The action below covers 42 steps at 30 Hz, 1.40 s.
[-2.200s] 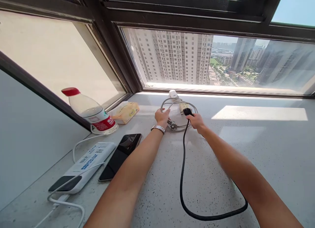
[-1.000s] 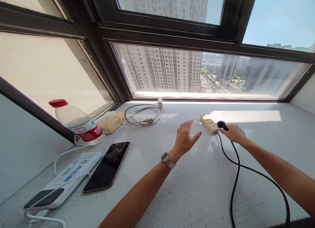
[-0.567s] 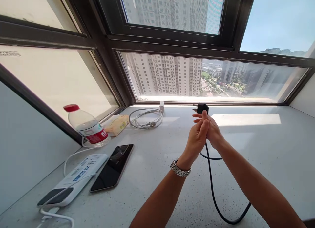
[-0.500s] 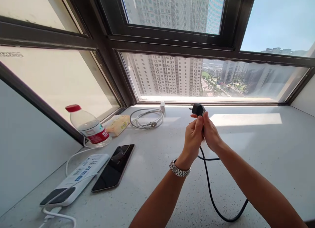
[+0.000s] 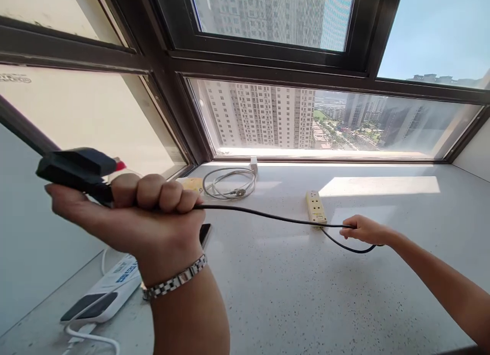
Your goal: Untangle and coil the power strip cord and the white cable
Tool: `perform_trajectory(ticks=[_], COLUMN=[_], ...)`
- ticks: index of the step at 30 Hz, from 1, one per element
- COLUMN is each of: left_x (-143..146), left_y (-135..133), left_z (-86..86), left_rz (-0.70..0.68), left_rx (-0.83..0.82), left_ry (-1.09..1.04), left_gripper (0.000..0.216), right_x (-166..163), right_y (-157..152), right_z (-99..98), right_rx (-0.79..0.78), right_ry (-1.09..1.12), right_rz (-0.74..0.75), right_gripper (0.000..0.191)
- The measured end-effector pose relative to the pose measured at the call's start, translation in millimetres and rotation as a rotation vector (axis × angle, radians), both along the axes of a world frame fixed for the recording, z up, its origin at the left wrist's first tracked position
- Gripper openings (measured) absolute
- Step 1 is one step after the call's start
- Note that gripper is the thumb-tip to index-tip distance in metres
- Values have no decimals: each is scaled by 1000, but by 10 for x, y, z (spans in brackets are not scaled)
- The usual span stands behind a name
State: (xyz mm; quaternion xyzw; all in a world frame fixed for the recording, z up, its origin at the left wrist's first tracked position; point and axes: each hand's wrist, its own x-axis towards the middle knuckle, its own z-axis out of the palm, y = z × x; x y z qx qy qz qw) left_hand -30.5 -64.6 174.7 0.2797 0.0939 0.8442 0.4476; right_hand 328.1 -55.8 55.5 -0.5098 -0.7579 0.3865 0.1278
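My left hand (image 5: 153, 212), with a metal watch (image 5: 178, 281) at its wrist, is wrapped round the black power cord just behind its plug (image 5: 72, 168), raised close to the camera on the left. The black cord (image 5: 256, 213) runs to the right, slightly slack, above the white sill. My right hand (image 5: 363, 230) pinches the cord farther along. From there it loops back to a cream power strip (image 5: 316, 207), which lies on the sill to the left of my right hand.
A coiled grey-white cable (image 5: 229, 184) lies by the window. A white power bank (image 5: 107, 288) with a white cable rests at left. My left hand mostly covers a phone (image 5: 205, 233), a yellow packet (image 5: 191, 184) and a red-capped bottle (image 5: 120, 164). Dark window frames (image 5: 275, 69) border the sill.
My hands have moved apart. The left swung toward the camera and left with the plug, the right went right along the cord. The power strip, hidden before, now shows.
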Motion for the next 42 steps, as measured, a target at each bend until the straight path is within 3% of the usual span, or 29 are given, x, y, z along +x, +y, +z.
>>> perform_trajectory(ticks=[3,7,10,12,14,16,18,20,22,24,27,30,33,36,39,42], left_x=[-126,-5,201,355,507,652,786,905,997,1042,949,610,132,-240,-320,-108], left_y=[16,62,184,316,459,571,620,600,534,461,393,355,267,134,47,50], left_z=[-20,-7,-46,-127,-237,-340,-407,-429,-421,-398,-339,-232,-107,-18,21,19], left_rz=[112,36,-83,-170,-265,-349,-437,-551,-663,-713,-667,-558,-520,-539,-494,-497], left_rx=[-58,-150,-222,-270,-323,-387,-430,-416,-363,-306,-211,-75,22,-4,17,0], left_ry=[23,12,-24,-9,44,103,161,210,221,172,30,-96,-154,-74,169,433], left_gripper=[55,52,53,54,49,44,40,38,37,38,44,49,54,51,50,49], right_x=[685,1360,1557,1589,1545,1376,1041,553,-5,-511,-952,-894,-458,74,424,459], right_y=[25,-14,-14,29,87,124,106,37,-42,-80,2,206,411,505,474,380], right_z=[-83,-138,-67,45,179,302,394,450,475,472,401,261,133,77,112,252], right_rx=[288,410,452,393,284,239,326,486,566,581,357,112,1,-136,-146,-75], right_ry=[-203,-330,-494,-548,-578,-626,-663,-549,-335,-144,82,168,96,32,240,535], right_rz=[-295,-638,-987,-1194,-1274,-1189,-955,-658,-383,-216,37,139,126,-43,-176,-271], right_gripper=[52,51,43,35,32,49,71,77,79,76,47,45,49,50,48,47])
